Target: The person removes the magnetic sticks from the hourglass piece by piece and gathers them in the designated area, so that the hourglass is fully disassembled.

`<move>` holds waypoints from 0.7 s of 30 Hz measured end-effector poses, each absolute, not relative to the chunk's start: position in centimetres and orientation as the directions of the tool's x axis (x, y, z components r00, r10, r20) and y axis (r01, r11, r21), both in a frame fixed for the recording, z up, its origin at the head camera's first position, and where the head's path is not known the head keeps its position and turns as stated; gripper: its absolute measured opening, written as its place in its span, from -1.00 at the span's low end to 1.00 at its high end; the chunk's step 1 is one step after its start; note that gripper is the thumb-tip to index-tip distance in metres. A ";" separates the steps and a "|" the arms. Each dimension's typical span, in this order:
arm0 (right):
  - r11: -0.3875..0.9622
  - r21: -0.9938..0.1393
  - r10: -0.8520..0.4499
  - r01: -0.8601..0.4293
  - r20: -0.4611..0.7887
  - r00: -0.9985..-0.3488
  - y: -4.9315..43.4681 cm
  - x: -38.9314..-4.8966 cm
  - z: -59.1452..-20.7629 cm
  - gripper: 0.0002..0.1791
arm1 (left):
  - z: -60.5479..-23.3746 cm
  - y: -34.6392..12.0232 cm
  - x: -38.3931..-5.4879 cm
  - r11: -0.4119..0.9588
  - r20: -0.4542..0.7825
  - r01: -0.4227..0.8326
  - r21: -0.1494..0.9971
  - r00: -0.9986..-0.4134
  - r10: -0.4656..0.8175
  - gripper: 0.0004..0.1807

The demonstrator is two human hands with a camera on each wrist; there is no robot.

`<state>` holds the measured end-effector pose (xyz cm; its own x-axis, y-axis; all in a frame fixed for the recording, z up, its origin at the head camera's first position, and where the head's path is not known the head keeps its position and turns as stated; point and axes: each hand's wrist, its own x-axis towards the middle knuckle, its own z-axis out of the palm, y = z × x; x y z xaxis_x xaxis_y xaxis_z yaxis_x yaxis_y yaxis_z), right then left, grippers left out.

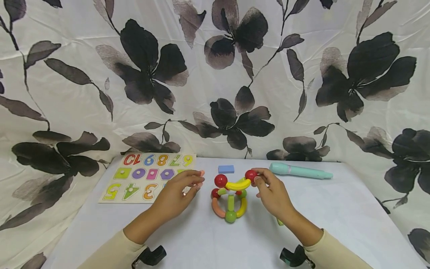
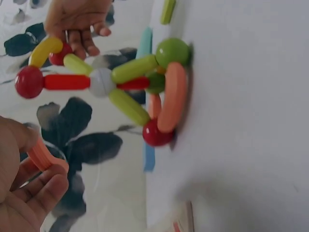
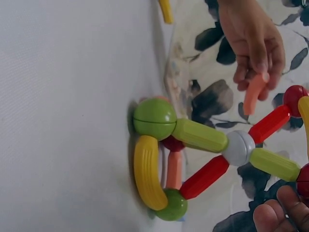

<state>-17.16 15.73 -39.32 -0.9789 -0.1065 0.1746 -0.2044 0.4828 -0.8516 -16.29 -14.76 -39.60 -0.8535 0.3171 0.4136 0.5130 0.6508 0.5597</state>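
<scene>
A ball-and-stick construction stands on the white table, with a green ball (image 1: 230,217) at its near foot. Red and green sticks meet at a white centre ball (image 3: 240,148). Up top, a curved yellow stick (image 1: 237,185) bridges two red balls. My right hand (image 1: 273,192) pinches the right-hand red ball (image 1: 251,175) between thumb and fingers. To the left of the construction, my left hand (image 1: 179,192) pinches a curved salmon-pink stick (image 2: 44,155), held apart from the build. Fingers cover part of that stick in the head view.
A number-and-shape board (image 1: 100,200) lies at the left. Behind the construction is a blue block (image 1: 226,169); a teal pen-shaped object (image 1: 300,170) lies at back right. A green stick (image 2: 167,12) lies near my right wrist. A floral cloth (image 1: 235,82) hangs behind the table.
</scene>
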 end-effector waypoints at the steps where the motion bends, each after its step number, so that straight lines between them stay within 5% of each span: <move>1: 0.482 -0.852 -0.107 -0.205 0.175 -0.979 15.7 -17.2 -39.3 -0.65 | -39.7 -15.2 -16.1 0.651 0.427 0.524 0.550 -0.846 0.320 -0.71; 6: 0.488 -0.849 -0.107 -0.202 0.172 -0.979 15.7 -17.1 -39.2 -0.66 | -40.3 -17.7 -15.0 0.656 0.481 0.554 0.513 -0.818 0.316 -0.71; 21: 0.495 -0.842 -0.121 -0.213 0.176 -0.977 15.8 -17.0 -39.2 -0.65 | -42.5 -24.1 -11.3 0.749 0.467 0.451 0.485 -0.858 0.214 -0.63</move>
